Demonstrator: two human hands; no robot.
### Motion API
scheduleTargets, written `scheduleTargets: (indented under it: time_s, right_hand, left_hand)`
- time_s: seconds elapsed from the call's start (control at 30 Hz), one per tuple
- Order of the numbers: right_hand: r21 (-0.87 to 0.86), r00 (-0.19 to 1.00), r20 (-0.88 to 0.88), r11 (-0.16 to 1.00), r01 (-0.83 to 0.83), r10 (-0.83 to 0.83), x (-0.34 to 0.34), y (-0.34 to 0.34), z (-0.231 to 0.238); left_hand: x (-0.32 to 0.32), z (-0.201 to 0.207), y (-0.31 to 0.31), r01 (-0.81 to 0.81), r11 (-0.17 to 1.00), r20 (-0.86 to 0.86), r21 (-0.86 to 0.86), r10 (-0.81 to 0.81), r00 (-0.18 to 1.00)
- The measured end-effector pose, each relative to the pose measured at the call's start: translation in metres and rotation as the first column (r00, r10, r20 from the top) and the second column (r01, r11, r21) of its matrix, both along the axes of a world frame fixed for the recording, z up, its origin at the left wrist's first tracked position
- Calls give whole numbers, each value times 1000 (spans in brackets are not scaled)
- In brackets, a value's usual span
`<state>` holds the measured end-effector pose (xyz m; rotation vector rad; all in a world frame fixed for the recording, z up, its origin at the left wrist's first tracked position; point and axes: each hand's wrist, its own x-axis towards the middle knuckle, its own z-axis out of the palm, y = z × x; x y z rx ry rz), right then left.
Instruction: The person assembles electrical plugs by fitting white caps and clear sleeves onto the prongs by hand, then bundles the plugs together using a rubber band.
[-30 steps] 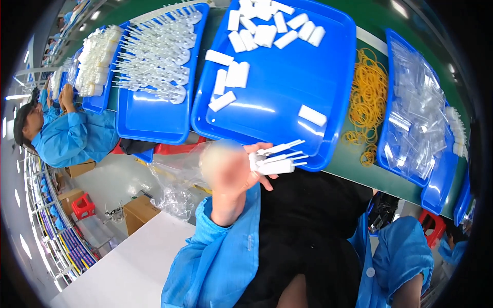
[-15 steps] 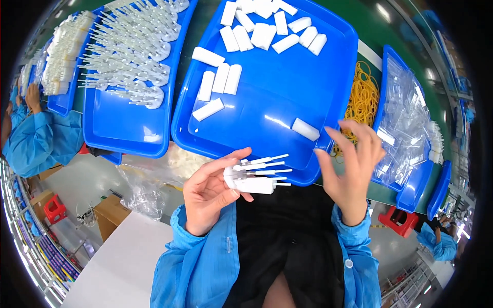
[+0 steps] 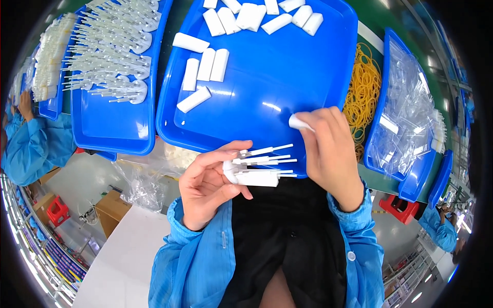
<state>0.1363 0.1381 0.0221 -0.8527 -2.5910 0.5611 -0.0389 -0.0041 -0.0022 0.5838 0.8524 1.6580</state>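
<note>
My left hand (image 3: 205, 189) is closed around the round base of a white plastic part with several thin prongs (image 3: 264, 163). The prongs point right, and a white block sits along its near side. Over the near right of a large blue tray (image 3: 267, 61), my right hand (image 3: 333, 154) pinches another white block (image 3: 300, 122), partly hidden by the fingers. More white blocks (image 3: 219, 65) lie loose toward the tray's left and far sides.
Left of it, a blue tray (image 3: 110, 128) bears rows of pronged white parts (image 3: 110, 41). Yellow rubber bands (image 3: 362, 87) lie piled on the right, beside a tray of clear plastic pieces (image 3: 403, 108). A co-worker's blue sleeve (image 3: 41, 146) shows far left; a red stool (image 3: 400, 209) stands at right.
My right hand has moved left into the tray and closed on the single block there. My left hand keeps its hold on the pronged part. The whole view has shifted slightly.
</note>
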Motion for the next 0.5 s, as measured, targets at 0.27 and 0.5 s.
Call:
scheduleTargets:
  time_s: [0.27,0.5]
  right_hand:
    - [-819,797,-431,554,-150,-422,26,-34,20]
    - [-796,701,-541,553,-247,-465,37,-35,11]
  left_hand:
    - [6,-2,-6,-57,998,-107,11,58,993]
    - [14,2,-5,-37,999,-121,-1,36,992]
